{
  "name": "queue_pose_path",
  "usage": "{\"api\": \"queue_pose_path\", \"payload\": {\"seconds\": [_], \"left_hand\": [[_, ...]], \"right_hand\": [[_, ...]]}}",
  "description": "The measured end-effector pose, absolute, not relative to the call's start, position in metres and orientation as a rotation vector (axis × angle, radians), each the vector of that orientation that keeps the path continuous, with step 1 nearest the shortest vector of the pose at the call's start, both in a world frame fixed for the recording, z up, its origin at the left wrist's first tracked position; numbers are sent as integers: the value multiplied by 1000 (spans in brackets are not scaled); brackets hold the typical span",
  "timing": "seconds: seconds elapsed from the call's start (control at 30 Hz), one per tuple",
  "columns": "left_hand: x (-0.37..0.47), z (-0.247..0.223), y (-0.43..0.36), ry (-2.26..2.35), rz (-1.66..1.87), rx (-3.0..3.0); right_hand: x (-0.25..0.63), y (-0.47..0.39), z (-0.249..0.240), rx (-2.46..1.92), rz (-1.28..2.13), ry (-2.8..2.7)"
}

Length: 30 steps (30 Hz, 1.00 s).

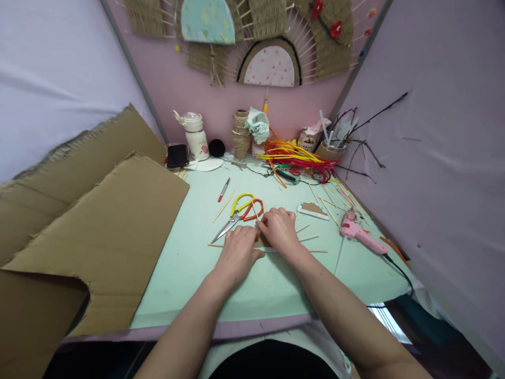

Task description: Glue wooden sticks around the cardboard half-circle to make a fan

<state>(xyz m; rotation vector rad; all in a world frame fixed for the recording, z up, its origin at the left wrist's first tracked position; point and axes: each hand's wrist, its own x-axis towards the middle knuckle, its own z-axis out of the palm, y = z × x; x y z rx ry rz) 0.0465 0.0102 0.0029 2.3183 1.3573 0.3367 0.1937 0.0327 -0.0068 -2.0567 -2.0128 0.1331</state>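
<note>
A small brown cardboard piece (262,242) lies on the table between my hands, with several thin wooden sticks (309,238) fanning out from it. My left hand (240,250) holds its left side, fingers curled over it and thumb along the near edge. The fingers of my right hand (280,230) are pinched at the far side around a thin wooden stick (255,209) that points up and away. Both hands cover much of the cardboard. Just beyond the left hand are scissors (232,223) with yellow and red handles, blades apart.
A pink glue gun (361,234) and a half-round cardboard piece with pale edging (313,210) lie to the right. Large cardboard sheets (130,226) cover the left. A red-and-white pen (224,189), a bottle (196,137), twine (240,134) and coloured strands (300,155) are farther back.
</note>
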Motion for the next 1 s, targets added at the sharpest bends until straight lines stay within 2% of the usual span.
{"api": "queue_pose_path", "payload": {"seconds": [1.0], "left_hand": [[47, 7, 10, 1332, 308, 2331]], "right_hand": [[197, 34, 1, -2047, 260, -1993]]}}
